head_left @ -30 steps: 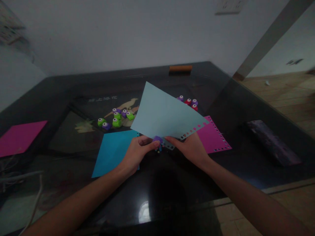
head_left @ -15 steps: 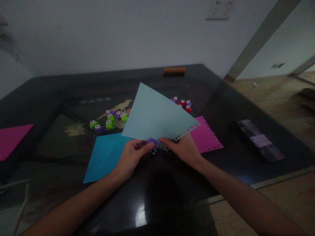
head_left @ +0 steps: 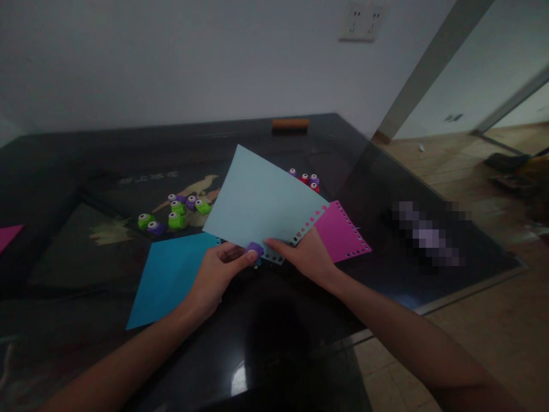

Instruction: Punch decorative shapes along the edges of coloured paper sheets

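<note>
My left hand (head_left: 213, 276) is closed around a small purple craft punch (head_left: 254, 250), its thumb pressing on it. The punch sits at the near edge of a pale blue sheet of paper (head_left: 263, 197). My right hand (head_left: 311, 258) pinches that sheet from the right, thumb on top and the other fingers hidden beneath. Small shaped holes run along the sheet's near right edge. A few tiny cut-out bits (head_left: 256, 267) show just below the punch. The sheet is held tilted above the dark tabletop.
A blue sheet (head_left: 169, 280) lies at left, a pink sheet (head_left: 346, 233) with punched edges at right. Several green and purple punches (head_left: 176, 221) stand behind left; red and purple ones (head_left: 314, 187) behind right. An orange-brown bar (head_left: 290, 123) lies at the back; a blurred-out object (head_left: 426, 236) lies right.
My view has turned slightly right, so the table's things appear further left. Both hands keep their hold; the pale sheet has shifted only slightly between them.
</note>
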The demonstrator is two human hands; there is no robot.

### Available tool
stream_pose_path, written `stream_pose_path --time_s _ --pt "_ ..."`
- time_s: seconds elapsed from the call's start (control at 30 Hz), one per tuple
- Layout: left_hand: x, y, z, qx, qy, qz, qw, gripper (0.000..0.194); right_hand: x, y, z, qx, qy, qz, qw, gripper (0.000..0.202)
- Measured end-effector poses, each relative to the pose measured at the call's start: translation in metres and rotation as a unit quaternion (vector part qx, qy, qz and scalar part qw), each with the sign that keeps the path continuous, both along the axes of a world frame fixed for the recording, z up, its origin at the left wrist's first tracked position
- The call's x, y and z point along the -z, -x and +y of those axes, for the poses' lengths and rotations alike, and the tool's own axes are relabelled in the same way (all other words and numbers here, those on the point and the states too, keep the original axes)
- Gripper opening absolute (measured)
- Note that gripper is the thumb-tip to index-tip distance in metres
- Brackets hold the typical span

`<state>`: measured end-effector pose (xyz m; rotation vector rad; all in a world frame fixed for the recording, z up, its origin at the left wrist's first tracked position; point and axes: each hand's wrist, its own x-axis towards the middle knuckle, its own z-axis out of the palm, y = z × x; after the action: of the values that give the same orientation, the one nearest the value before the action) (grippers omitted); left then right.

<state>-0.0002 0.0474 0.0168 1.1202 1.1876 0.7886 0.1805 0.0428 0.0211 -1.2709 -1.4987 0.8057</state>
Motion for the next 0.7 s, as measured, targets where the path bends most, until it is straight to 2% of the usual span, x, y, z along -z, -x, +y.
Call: stream_pose_path --time_s 0.37,0.7 --pt "-0.0014 -0.0017 0.0004 0.006 0.002 -0.033 0.999 0.031 0.0026 -0.0013 0.0002 -0.004 -0.005 -0.015 1.0 0.027" --pt "-0.0042 -0.0037 0.0011 0.011 0.009 -0.058 0.998 0.023 -0.0015 0.0011 0.0002 -0.011 -0.011 -0.013 1.0 0.028"
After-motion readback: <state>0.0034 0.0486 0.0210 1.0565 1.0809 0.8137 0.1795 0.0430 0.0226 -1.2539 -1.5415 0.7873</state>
